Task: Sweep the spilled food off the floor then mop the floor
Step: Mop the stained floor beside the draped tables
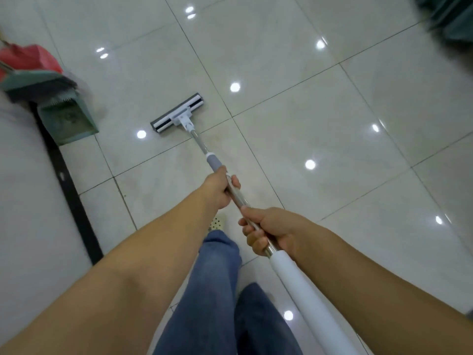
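Observation:
A flat mop with a grey and white head (178, 114) rests on the glossy pale tiled floor (294, 103) ahead of me. Its steel handle (201, 143) runs back toward me and ends in a white grip (299, 290). My left hand (217, 188) is wrapped around the handle just below a grey collar. My right hand (268, 230) grips the handle lower down, right above the white grip. A faint brownish smear shows on the tiles beside the handle.
A green dustpan (67, 120) with a green broom (33, 85) stands at the left against a white wall with a black skirting strip (69, 190). Something red (28, 58) lies behind it. My legs in jeans (220, 290) and one shoe (217, 222) are below.

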`<move>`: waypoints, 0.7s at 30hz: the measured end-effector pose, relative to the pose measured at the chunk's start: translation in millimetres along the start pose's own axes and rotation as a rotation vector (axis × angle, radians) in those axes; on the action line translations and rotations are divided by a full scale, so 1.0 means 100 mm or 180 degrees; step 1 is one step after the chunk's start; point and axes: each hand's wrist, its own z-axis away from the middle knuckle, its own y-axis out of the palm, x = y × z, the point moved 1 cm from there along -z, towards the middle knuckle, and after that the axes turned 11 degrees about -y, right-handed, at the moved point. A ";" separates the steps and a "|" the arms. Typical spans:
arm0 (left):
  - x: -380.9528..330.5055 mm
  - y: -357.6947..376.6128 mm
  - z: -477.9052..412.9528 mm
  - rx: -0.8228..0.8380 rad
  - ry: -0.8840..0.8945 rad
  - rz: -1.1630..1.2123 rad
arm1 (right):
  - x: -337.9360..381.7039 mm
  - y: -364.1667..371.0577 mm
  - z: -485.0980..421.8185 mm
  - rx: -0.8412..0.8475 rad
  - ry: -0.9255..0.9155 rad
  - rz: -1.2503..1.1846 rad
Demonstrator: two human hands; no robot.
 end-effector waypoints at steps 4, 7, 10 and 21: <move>1.12 0.09 0.24 0.0124 -0.0184 -0.0161 | -0.79 -0.58 0.65 -0.0148 0.0011 0.0011; 1.85 0.18 0.49 0.0205 -0.0298 -0.0187 | -1.29 -0.96 1.09 -0.0218 0.0042 -0.0093; 2.46 0.21 0.72 0.0309 -0.0452 -0.0210 | -1.71 -1.26 1.49 -0.0314 0.0083 -0.0083; 3.42 0.30 1.12 0.0397 -0.0552 -0.0431 | -2.37 -1.73 2.06 -0.0501 -0.0032 0.0481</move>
